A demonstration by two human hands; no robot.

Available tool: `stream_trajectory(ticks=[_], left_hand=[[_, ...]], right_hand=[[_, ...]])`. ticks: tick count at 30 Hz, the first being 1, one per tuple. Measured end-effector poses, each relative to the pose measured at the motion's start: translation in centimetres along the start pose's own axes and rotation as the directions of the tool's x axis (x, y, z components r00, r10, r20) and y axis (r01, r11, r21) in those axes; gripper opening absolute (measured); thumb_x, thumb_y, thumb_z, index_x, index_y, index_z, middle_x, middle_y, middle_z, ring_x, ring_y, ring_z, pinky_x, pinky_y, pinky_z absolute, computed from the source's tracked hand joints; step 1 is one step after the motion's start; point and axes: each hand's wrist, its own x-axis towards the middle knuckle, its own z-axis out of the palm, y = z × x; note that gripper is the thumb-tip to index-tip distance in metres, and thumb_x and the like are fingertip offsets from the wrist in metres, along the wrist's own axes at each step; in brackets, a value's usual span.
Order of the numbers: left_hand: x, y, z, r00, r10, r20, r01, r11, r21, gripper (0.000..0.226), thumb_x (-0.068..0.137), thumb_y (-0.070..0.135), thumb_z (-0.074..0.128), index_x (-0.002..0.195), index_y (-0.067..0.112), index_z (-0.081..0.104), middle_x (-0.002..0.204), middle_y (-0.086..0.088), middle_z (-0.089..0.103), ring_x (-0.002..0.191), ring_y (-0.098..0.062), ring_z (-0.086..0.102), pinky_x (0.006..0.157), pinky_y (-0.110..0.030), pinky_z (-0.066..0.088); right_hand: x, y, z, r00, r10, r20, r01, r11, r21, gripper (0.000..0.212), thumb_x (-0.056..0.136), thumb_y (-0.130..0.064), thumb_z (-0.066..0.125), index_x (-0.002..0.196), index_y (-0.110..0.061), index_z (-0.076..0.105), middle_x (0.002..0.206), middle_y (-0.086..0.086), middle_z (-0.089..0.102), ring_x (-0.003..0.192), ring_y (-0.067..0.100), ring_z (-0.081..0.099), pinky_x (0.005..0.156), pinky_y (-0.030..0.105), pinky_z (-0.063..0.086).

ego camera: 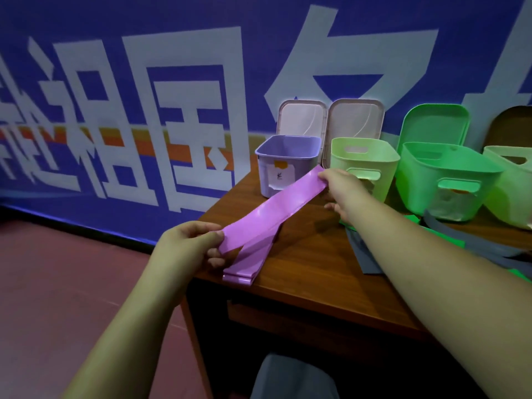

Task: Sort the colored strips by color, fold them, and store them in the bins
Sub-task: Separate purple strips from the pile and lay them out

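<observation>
Two hands hold a purple strip (267, 213) stretched above the table (311, 254): left hand (187, 243) pinching one end, right hand (342, 188) the other, near the purple bin (288, 165). Ends are best brought together squarely before creasing.

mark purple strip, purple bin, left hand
purple strip (267, 210), head view, mid-span of the stretched band
purple bin (288, 171), head view, front wall beside label
left hand (187, 243), head view, back of hand
</observation>
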Motion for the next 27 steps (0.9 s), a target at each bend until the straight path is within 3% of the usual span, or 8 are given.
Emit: stream_trajectory(ticks=[4,9,12,14,19,23,27], left_hand=[[0.0,-1.0,-0.1,1.000,-0.014,0.023,0.014,1.000,-0.007,0.013,0.095,0.003,0.073,0.107,0.001,0.072,0.066,-0.016,0.063,0.057,-0.022,0.057,0.059,-0.034,0.056],[-0.3,-1.5,-0.3,0.998,0.042,0.045,-0.052,0.965,0.256,0.009,0.093,0.013,0.077,0.102,0.013,0.075,0.069,-0.008,0.073,0.057,-0.017,0.065,0.054,-0.027,0.053],[-0.1,-1.9,-0.5,0.997,0.050,0.064,-0.070,0.937,0.342,0.017,0.088,0.022,0.082,0.103,0.023,0.075,0.084,-0.007,0.078,0.073,-0.024,0.076,0.066,-0.036,0.058],[0.1,-2.0,-0.4,0.994,0.060,0.090,-0.090,0.924,0.371,0.019,0.087,0.022,0.081,0.104,0.026,0.074,0.084,-0.006,0.078,0.076,-0.021,0.076,0.076,-0.040,0.059],[0.3,-2.3,-0.1,0.984,0.095,0.152,-0.155,0.878,0.454,0.023,0.087,0.015,0.074,0.105,0.030,0.070,0.073,-0.006,0.070,0.068,-0.014,0.068,0.077,-0.039,0.057],[0.3,-2.4,0.0,0.975,0.117,0.190,-0.203,0.824,0.529,0.019,0.086,0.019,0.073,0.098,0.034,0.074,0.082,-0.004,0.073,0.073,-0.015,0.069,0.072,-0.032,0.054],[0.4,-2.5,0.1,0.968,0.108,0.228,-0.224,0.779,0.586,0.013,0.083,0.022,0.074,0.090,0.034,0.076,0.070,0.007,0.068,0.066,-0.008,0.064,0.066,-0.027,0.052]], right_hand=[[0.4,1.0,1.1,0.999,0.043,0.014,-0.043,0.999,-0.015,0.018,0.107,-0.013,0.049,0.096,-0.019,0.062,0.083,0.008,0.059,0.059,0.015,0.048,0.046,0.023,0.036],[1.3,1.8,2.6,1.000,-0.016,-0.002,0.016,0.999,-0.047,0.017,0.107,-0.006,0.051,0.116,-0.010,0.066,0.075,0.011,0.059,0.053,0.016,0.051,0.043,0.025,0.045],[1.6,1.8,3.7,0.988,-0.154,-0.011,0.147,0.957,-0.249,0.014,0.105,-0.013,0.058,0.096,-0.015,0.068,0.068,0.012,0.065,0.054,0.025,0.058,0.055,0.036,0.053],[1.7,1.6,4.5,0.972,-0.237,0.000,0.218,0.895,-0.388,0.012,0.103,-0.019,0.062,0.094,-0.017,0.070,0.068,0.011,0.070,0.053,0.028,0.063,0.058,0.037,0.055],[1.8,1.5,6.5,0.935,-0.355,0.002,0.298,0.781,-0.549,0.013,0.098,-0.031,0.068,0.102,-0.018,0.070,0.097,0.011,0.076,0.083,0.036,0.074,0.076,0.046,0.064],[1.7,2.1,8.0,0.922,-0.386,0.038,0.323,0.707,-0.630,0.011,0.105,-0.028,0.066,0.110,-0.018,0.066,0.103,0.003,0.067,0.090,0.025,0.065,0.062,0.031,0.048],[1.8,3.5,8.8,0.905,-0.423,0.048,0.345,0.661,-0.667,0.008,0.104,-0.028,0.070,0.104,-0.021,0.065,0.102,0.001,0.067,0.094,0.022,0.062,0.073,0.032,0.045]])
